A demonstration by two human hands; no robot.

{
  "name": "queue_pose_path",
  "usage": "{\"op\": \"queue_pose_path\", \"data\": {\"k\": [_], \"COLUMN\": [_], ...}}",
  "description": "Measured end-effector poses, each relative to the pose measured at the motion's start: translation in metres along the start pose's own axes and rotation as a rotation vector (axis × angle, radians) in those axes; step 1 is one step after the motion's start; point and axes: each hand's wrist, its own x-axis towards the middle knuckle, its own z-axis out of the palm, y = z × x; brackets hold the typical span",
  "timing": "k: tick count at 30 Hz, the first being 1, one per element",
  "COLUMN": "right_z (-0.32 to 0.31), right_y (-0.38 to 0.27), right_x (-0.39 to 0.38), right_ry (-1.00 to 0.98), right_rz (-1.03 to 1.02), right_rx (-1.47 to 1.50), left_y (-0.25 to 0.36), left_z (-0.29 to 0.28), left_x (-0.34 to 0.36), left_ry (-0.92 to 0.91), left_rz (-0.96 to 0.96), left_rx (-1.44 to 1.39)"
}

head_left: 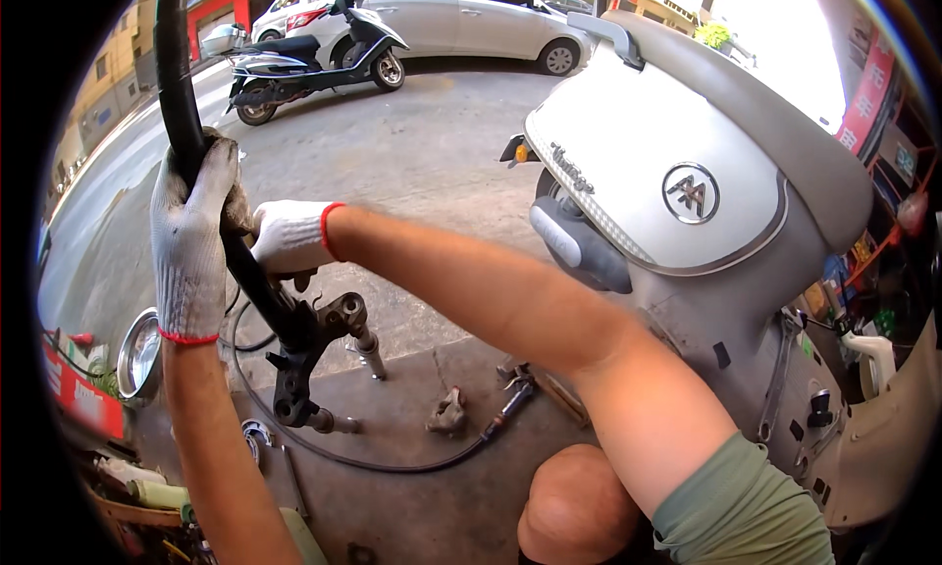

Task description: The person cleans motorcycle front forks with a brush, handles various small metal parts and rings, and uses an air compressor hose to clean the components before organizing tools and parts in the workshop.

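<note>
A long black fork stem point(265, 288) leans at the left, with a dark clamp and two short metal fork legs point(368, 351) at its lower end. My left hand point(191, 241), in a white knit glove with a red cuff, is wrapped round the stem's upper part. My right hand point(289, 234), gloved alike, reaches across just below it, closed against the stem's side. Its fingertips are partly hidden, so what they grip cannot be made out. Dirt darkens the glove fingers between the hands.
Close on the right stands a grey and white scooter body point(677, 173). A black cable point(392, 467), a crumpled rag point(447, 412) and a wrench point(294, 482) lie on the ground. Further off are a parked scooter point(314, 60) and a silver car point(461, 25). A round chrome-rimmed part point(139, 354) sits left.
</note>
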Motion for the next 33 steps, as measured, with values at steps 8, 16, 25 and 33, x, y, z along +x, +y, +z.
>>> {"op": "queue_pose_path", "data": {"k": [8,16,25,33], "right_z": [0.005,0.019,0.016,0.017], "right_y": [0.003,0.013,0.022,0.022], "right_x": [-0.001,-0.003,0.005,0.015], "right_ry": [0.069,0.261,0.213,0.156], "right_rz": [-0.005,-0.191,-0.154,-0.196], "right_rx": [0.072,-0.002,-0.152,-0.227], "left_y": [-0.006,-0.006,-0.002,0.003], "left_z": [-0.012,-0.005,0.002,-0.003], "left_x": [0.002,0.001,-0.002,-0.002], "left_ry": [0.027,0.023,-0.005,-0.07], "left_rz": [0.037,0.036,0.063,0.093], "left_rx": [0.029,0.013,-0.005,-0.007]}}
